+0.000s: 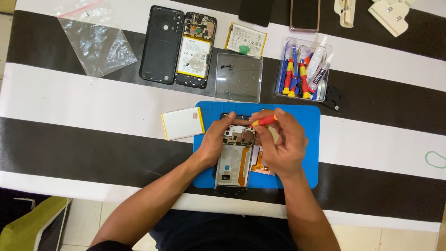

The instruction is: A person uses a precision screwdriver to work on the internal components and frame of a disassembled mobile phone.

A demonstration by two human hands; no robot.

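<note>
An opened phone frame [232, 162] lies on a blue work mat [306, 139], its circuit board and orange flex cable exposed. My left hand [214, 141] grips the frame's upper left side and holds it steady. My right hand [281, 142] holds a small red and yellow screwdriver [264, 121], whose tip points down at the board near the top of the frame. A white battery [182, 123] with a yellow edge rests at the mat's left border.
The black and white striped table [83, 102] carries a second opened phone [196, 50] beside its black back cover [160, 44], a clear plastic tray [239, 77] of screws, a clear box of tools and glue tubes [304, 69], a plastic bag [95, 39] and another battery [246, 39].
</note>
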